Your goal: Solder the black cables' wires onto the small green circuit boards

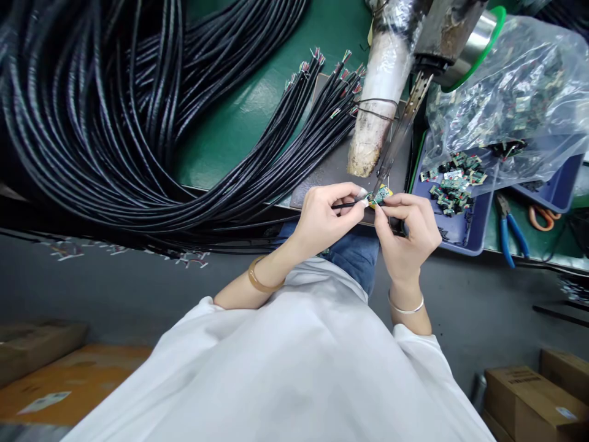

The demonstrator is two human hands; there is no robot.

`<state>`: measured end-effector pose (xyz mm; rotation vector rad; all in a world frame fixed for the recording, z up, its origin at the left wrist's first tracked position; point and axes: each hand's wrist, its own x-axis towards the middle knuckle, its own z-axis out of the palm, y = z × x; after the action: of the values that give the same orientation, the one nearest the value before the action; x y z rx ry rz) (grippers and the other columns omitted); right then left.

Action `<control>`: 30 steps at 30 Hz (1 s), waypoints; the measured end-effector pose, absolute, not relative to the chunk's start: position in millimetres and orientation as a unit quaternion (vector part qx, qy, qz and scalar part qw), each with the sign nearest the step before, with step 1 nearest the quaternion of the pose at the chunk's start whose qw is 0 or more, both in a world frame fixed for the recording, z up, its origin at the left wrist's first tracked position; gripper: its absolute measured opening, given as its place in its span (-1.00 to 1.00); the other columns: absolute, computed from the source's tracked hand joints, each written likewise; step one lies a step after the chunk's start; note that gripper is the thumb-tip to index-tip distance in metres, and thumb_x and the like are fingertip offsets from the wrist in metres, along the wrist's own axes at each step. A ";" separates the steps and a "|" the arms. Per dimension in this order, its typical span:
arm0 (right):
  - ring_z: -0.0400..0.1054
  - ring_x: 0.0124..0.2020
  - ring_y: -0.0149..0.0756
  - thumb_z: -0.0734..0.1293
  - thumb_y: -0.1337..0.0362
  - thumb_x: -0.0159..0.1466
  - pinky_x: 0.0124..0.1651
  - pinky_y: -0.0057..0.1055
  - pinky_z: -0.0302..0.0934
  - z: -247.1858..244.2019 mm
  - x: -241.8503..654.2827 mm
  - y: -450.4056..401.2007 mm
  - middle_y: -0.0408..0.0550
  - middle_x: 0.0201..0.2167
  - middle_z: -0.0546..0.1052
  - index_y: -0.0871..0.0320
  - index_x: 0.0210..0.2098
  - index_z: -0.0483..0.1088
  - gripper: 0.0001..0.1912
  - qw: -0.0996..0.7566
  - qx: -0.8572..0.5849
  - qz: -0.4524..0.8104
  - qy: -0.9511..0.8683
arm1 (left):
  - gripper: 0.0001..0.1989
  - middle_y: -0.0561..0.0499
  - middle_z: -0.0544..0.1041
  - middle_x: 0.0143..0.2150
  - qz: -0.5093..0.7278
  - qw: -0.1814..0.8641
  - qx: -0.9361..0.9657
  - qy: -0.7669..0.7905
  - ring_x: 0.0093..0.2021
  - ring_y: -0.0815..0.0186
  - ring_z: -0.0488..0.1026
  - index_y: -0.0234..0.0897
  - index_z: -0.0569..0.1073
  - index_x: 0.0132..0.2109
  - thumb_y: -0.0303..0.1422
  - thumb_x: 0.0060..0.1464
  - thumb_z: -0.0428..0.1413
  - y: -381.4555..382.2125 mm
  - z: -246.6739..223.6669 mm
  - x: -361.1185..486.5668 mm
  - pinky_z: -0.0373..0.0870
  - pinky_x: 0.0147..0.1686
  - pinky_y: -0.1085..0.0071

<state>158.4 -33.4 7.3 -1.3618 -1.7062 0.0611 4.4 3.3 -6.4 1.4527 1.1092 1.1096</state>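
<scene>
My left hand (327,216) pinches the end of a black cable (346,205), whose thin wires meet a small green circuit board (383,193). The board's right side is gripped between the fingertips of my right hand (408,226). Just above, the tip of a soldering iron (396,144) reaches down to the board, close to the wires. Left of the iron hangs a whitish wrapped tube (378,104) with a stained end. Which wire meets which pad is too small to tell.
Bundled black cables (138,123) with stripped coloured ends cover the left of the green table (221,138). On the right, a purple tray (473,236) holds several boards under a plastic bag (519,92). Blue-handled pliers (512,230), orange-handled scissors (543,218) and a solder spool (478,49) are nearby.
</scene>
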 end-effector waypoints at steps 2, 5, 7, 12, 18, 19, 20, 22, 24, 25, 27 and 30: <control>0.51 -0.21 -0.30 0.42 0.38 0.27 -0.11 -0.26 0.44 8.7 158.5 -32.4 -0.13 -0.26 0.58 0.03 -0.32 0.45 -0.89 0.461 -0.554 0.024 -0.692 | -0.88 0.06 0.47 -0.47 0.460 0.480 0.596 0.450 -0.50 0.47 0.38 -0.36 0.58 -0.28 -0.38 0.08 0.18 3.2 -4.6 4.5 0.33 -0.52 0.61; 0.51 -0.21 -0.29 0.43 0.36 0.27 -0.14 -0.26 0.43 11.3 158.1 -32.3 -0.13 -0.25 0.58 0.02 -0.31 0.47 -0.90 0.458 -0.556 0.025 -0.694 | -0.87 0.06 0.47 -0.47 0.461 0.497 0.585 0.445 -0.50 0.47 0.37 -0.36 0.57 -0.27 -0.37 0.07 0.20 3.5 -2.7 3.8 0.33 -0.53 0.62; 0.50 -0.21 -0.30 0.43 0.36 0.27 -0.15 -0.27 0.42 12.6 157.6 -32.9 -0.13 -0.24 0.57 0.02 -0.30 0.47 -0.91 0.456 -0.554 0.026 -0.696 | -0.86 0.07 0.46 -0.48 0.459 0.510 0.576 0.444 -0.50 0.48 0.37 -0.36 0.57 -0.26 -0.36 0.05 0.21 4.0 -2.1 3.0 0.33 -0.53 0.62; 0.49 -0.22 -0.32 0.42 0.39 0.27 -0.13 -0.28 0.41 10.8 158.1 -34.4 -0.16 -0.28 0.57 0.04 -0.34 0.40 -0.86 0.464 -0.552 0.042 -0.692 | -0.90 0.08 0.45 -0.48 0.439 0.551 0.566 0.429 -0.50 0.50 0.36 -0.37 0.54 -0.31 -0.39 0.03 0.22 5.6 -2.0 0.8 0.34 -0.47 0.61; 0.49 -0.23 -0.34 0.45 0.37 0.26 -0.16 -0.33 0.40 7.4 158.9 -29.7 -0.17 -0.29 0.56 0.05 -0.31 0.45 -0.89 0.463 -0.553 0.033 -0.692 | -0.92 0.12 0.38 -0.53 0.431 0.567 0.563 0.419 -0.52 0.52 0.29 -0.37 0.51 -0.32 -0.41 0.05 0.21 8.6 -1.5 0.6 0.26 -0.49 0.60; 0.49 -0.23 -0.34 0.45 0.37 0.26 -0.15 -0.33 0.40 8.2 158.7 -28.9 -0.16 -0.29 0.56 0.05 -0.31 0.46 -0.89 0.464 -0.551 0.032 -0.692 | -0.92 0.12 0.38 -0.53 0.433 0.567 0.561 0.419 -0.52 0.52 0.29 -0.36 0.51 -0.32 -0.41 0.04 0.21 9.0 -0.7 0.6 0.26 -0.48 0.60; 0.49 -0.23 -0.33 0.45 0.37 0.25 -0.15 -0.33 0.40 9.2 158.5 -28.5 -0.16 -0.28 0.56 0.05 -0.31 0.46 -0.89 0.465 -0.550 0.032 -0.693 | -0.92 0.12 0.38 -0.52 0.435 0.568 0.560 0.418 -0.52 0.52 0.29 -0.36 0.50 -0.32 -0.42 0.04 0.21 9.4 0.4 0.6 0.26 -0.48 0.60; 0.49 -0.22 -0.32 0.45 0.37 0.26 -0.16 -0.32 0.40 11.4 158.2 -28.8 -0.14 -0.27 0.56 0.04 -0.31 0.47 -0.90 0.465 -0.546 0.030 -0.696 | -0.92 0.12 0.39 -0.52 0.438 0.572 0.556 0.414 -0.52 0.52 0.29 -0.36 0.50 -0.33 -0.42 0.04 0.21 9.8 2.8 0.0 0.26 -0.48 0.59; 0.50 -0.22 -0.31 0.44 0.37 0.26 -0.17 -0.30 0.41 12.3 158.3 -30.5 -0.13 -0.25 0.57 0.04 -0.32 0.46 -0.90 0.462 -0.542 0.028 -0.702 | -0.92 0.11 0.38 -0.51 0.435 0.583 0.551 0.409 -0.52 0.52 0.29 -0.36 0.48 -0.34 -0.41 0.04 0.21 10.1 4.1 -1.3 0.25 -0.48 0.59; 0.50 -0.23 -0.31 0.44 0.37 0.26 -0.16 -0.30 0.42 12.1 158.5 -31.7 -0.13 -0.25 0.57 0.04 -0.33 0.45 -0.89 0.460 -0.539 0.028 -0.705 | -0.91 0.11 0.38 -0.51 0.428 0.593 0.549 0.405 -0.52 0.52 0.28 -0.35 0.47 -0.35 -0.41 0.04 0.21 10.2 4.1 -2.1 0.24 -0.49 0.59; 0.50 -0.24 -0.32 0.42 0.38 0.27 -0.16 -0.31 0.42 10.4 158.9 -33.7 -0.14 -0.27 0.58 0.04 -0.34 0.42 -0.87 0.456 -0.536 0.030 -0.709 | -0.89 0.12 0.36 -0.51 0.405 0.615 0.548 0.397 -0.53 0.53 0.25 -0.35 0.45 -0.36 -0.39 0.04 0.22 10.5 2.8 -3.6 0.21 -0.51 0.59; 0.50 -0.25 -0.34 0.42 0.39 0.27 -0.18 -0.33 0.43 9.0 159.1 -35.2 -0.15 -0.28 0.58 0.04 -0.34 0.39 -0.86 0.452 -0.537 0.037 -0.711 | -0.86 0.14 0.30 -0.53 0.373 0.631 0.553 0.397 -0.55 0.53 0.19 -0.34 0.44 -0.36 -0.36 0.06 0.22 10.6 -0.2 -4.9 0.14 -0.53 0.58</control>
<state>159.1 -35.2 9.0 -1.3265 -1.7565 0.0925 -4.9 10.6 -0.2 1.2661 0.9082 0.8537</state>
